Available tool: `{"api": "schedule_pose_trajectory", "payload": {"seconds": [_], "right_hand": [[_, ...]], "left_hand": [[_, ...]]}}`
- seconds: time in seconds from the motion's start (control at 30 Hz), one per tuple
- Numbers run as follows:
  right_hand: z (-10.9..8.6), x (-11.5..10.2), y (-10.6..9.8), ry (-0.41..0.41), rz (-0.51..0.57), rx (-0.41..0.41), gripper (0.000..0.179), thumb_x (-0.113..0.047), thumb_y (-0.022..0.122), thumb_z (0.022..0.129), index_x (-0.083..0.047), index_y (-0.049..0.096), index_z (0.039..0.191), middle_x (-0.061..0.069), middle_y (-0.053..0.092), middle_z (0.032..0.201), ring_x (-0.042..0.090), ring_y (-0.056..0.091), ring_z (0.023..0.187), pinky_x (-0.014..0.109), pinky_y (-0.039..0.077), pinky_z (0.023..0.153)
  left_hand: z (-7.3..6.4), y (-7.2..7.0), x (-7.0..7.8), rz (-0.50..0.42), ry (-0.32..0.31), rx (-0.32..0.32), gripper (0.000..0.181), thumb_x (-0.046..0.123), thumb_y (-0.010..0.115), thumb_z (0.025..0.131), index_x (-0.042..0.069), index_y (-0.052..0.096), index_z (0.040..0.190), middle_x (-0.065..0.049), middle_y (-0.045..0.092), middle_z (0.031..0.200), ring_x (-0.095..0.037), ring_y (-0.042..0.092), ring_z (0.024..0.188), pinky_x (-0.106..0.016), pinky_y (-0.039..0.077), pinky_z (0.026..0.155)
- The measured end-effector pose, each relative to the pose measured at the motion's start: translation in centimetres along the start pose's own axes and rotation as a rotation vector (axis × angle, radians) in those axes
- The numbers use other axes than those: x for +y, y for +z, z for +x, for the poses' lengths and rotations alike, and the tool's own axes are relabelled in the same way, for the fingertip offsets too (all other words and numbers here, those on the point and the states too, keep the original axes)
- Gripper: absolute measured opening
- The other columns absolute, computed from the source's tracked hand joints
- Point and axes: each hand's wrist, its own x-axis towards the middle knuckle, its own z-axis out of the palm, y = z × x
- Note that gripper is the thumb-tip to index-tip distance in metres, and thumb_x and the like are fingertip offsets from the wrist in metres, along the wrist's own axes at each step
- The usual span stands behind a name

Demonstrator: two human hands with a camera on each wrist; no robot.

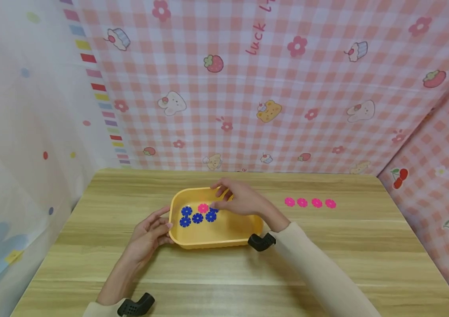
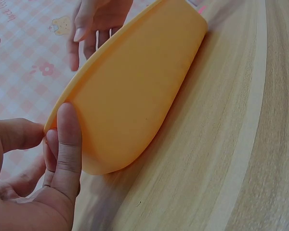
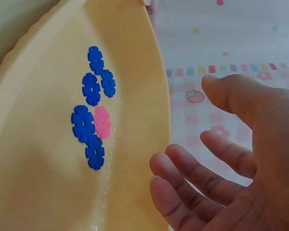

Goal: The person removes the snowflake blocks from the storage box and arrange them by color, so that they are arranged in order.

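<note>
My left hand (image 1: pixel 145 237) grips the left end of a yellow plastic tray (image 1: pixel 228 231), with its thumb and fingers around the rim. Several blue notched snowflake discs (image 1: pixel 198 218) lie in the tray's left half, and one pink snowflake disc (image 1: pixel 203 208) lies among them. Over the far side of the tray hovers my right hand (image 1: pixel 244 200), its fingertips near the far rim and overlapping one blue disc in the head view. The right wrist view shows that hand (image 3: pixel 221 183) with loosely bent, spread fingers and nothing between them.
Several pink snowflake discs (image 1: pixel 302 202) form a row on the wooden table (image 1: pixel 208 281), right of the tray. Behind the table hangs a pink checked cloth (image 1: pixel 240 88), with more printed cloth at both sides.
</note>
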Motion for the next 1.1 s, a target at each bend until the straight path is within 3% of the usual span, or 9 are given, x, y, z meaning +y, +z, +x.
{"api": "schedule_pose_trajectory", "payload": {"seconds": [0.23,0.73,0.9,1.1], "right_hand": [[1.6,0.3,0.8,0.030,0.016,-0.127,0.056,-0.031,0.074,0.095,-0.010,0.055,0.143,0.015,0.063,0.131,0.027,0.061,0.114,0.040,0.055,0.103],[3.8,1.4,2.1,0.108,0.083,-0.306,0.061,-0.032,0.074,0.094,-0.013,0.052,0.147,0.011,0.059,0.142,0.030,0.053,0.135,0.044,0.044,0.117],[4.1,1.3,2.5,0.107,0.047,-0.325,0.055,-0.030,0.072,0.095,-0.015,0.054,0.145,0.007,0.062,0.138,0.026,0.055,0.132,0.042,0.044,0.117],[4.6,1.2,3.0,0.112,-0.016,-0.329,0.046,-0.027,0.072,0.096,-0.017,0.058,0.138,-0.001,0.067,0.121,0.015,0.062,0.108,0.032,0.052,0.102]], "left_hand": [[0.3,-0.1,-0.2,0.000,-0.002,0.008,0.059,0.002,0.061,0.100,0.008,0.041,0.155,-0.011,0.060,0.113,-0.017,0.067,0.082,-0.029,0.065,0.074],[0.0,0.0,0.0,-0.003,0.007,-0.002,0.061,-0.001,0.061,0.099,0.003,0.038,0.156,-0.006,0.059,0.107,-0.014,0.067,0.080,-0.028,0.065,0.074],[0.0,0.0,0.0,-0.001,0.008,-0.007,0.061,0.000,0.061,0.099,0.004,0.038,0.156,-0.006,0.060,0.107,-0.015,0.067,0.080,-0.029,0.065,0.074],[0.0,-0.1,0.0,-0.006,-0.009,0.007,0.062,0.000,0.062,0.099,0.005,0.038,0.156,-0.007,0.060,0.108,-0.016,0.068,0.080,-0.029,0.065,0.074]]}}
